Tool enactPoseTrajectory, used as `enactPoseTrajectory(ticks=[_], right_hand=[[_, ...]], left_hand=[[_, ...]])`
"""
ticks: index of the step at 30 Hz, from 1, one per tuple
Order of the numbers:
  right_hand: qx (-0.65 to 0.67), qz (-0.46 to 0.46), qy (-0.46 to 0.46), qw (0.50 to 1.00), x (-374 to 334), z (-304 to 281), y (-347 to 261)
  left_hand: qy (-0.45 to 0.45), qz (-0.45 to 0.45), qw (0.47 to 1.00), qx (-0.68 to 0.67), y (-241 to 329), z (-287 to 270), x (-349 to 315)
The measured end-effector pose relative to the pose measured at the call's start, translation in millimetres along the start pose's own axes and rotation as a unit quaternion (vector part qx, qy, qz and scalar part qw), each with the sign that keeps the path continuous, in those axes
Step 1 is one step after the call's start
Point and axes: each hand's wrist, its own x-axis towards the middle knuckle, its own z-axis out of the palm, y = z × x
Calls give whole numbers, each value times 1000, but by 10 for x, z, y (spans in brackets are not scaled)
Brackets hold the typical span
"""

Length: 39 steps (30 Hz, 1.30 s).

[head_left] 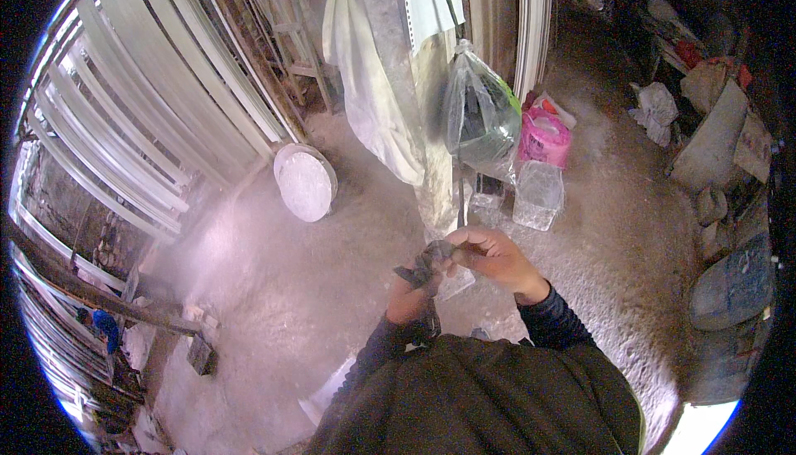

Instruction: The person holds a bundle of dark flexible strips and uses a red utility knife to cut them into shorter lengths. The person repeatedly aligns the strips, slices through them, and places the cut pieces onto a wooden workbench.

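Note:
Both hands meet in front of my body. My left hand [410, 299] is closed around a small, dark, crumpled-looking piece [431, 258], whose kind I cannot make out. From the other side, my right hand [496, 263] pinches the edge of that piece with thumb and fingertips. Dark long sleeves cover both forearms. Just beyond the hands, a clear plastic bag [481, 115] with dark contents hangs beside a post. A dark cord [461, 198] runs down near it toward my hands.
A round whitish basin [305, 181] stands on the dusty floor, ahead to the left. Pale long strips [166, 65] lean at the left. Beyond my right hand sit a pink package [545, 137] and a clear wrapped block [539, 196]. Sacks [709, 140] and clutter line the right side.

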Motion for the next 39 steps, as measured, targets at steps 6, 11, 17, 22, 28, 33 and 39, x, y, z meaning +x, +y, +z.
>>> enactPoseTrajectory(ticks=[6,11,17,22,28,33,39], right_hand=[[34,-24,49,998,-23,98,117],[60,-6,65,996,-77,78,227],[75,-11,69,995,-81,119,175],[95,-16,66,993,-113,165,200],[128,21,82,988,-133,207,72],[-57,-18,94,994,-112,168,-39],[-396,-173,216,876,-75,144,-153]], left_hand=[[30,38,998,-37,2,107,25],[24,56,998,-19,52,148,78],[-13,39,999,21,-228,-9,155],[-8,124,990,67,-131,45,135],[32,50,993,98,151,112,79],[62,42,992,100,0,24,53],[72,82,989,99,309,77,-100]])
